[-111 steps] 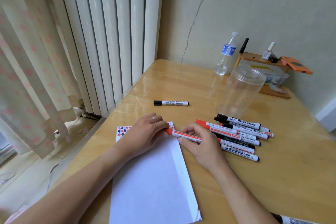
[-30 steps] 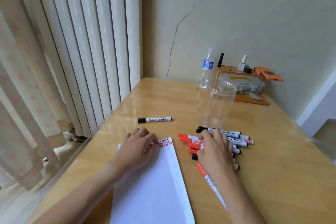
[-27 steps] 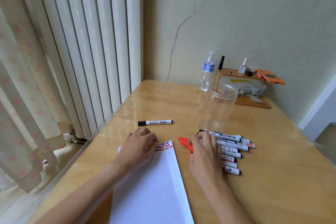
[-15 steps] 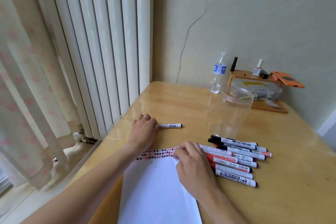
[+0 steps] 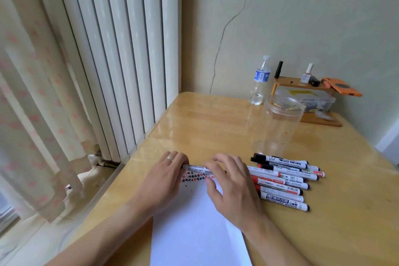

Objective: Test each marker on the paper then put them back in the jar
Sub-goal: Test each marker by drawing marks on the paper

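A white-barrelled marker [image 5: 197,168] is held level just over the top edge of the white paper [image 5: 198,227]. My left hand [image 5: 166,176] grips its left end and my right hand [image 5: 233,181] grips its right end. Both ends are hidden by fingers. Small red and black test marks [image 5: 195,177] run along the paper's top edge under the marker. A pile of several capped red and black markers [image 5: 285,179] lies right of my right hand. The clear plastic jar [image 5: 278,127] stands upright and open behind the pile.
A water bottle [image 5: 260,81] stands by the back wall. To its right a wooden rack [image 5: 302,86] carries small bottles, an orange object and a clear box. The wooden table [image 5: 216,123] ends at its left edge beside a white radiator [image 5: 121,49] and curtain.
My left hand picked up the lone black marker from the table and brought it back over the paper's top edge. My right hand moved off the paper and took hold of its other end.
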Demonstrator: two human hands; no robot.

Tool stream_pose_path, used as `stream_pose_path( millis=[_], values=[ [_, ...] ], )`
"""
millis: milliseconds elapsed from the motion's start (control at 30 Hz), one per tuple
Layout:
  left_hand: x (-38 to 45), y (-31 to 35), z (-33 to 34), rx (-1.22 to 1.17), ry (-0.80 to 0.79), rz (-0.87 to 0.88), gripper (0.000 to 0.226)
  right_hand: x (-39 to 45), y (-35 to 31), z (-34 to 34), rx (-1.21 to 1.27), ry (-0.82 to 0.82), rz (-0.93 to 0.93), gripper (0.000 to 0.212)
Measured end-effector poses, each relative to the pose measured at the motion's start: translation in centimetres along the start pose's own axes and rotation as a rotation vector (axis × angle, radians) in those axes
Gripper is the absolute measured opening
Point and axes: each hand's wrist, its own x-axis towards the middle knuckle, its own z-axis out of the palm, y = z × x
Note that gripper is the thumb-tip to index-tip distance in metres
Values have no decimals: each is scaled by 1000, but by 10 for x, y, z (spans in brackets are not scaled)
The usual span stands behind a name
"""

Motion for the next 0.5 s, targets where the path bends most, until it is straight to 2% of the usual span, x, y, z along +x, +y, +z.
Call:
stream_pose_path(
  millis=[133,367,500],
  values=[
    [-17,18,0,-113,-60,105,17,-7,-7,9,-25,-112,-57,25],
    [-16,13,-1,5,-10,131,34,-12,-9,7,-68,-78,-78,12],
    [-18,16,-3,-131,-59,131,34,-9,-14,7,-107,-90,-42,10]
  ],
)
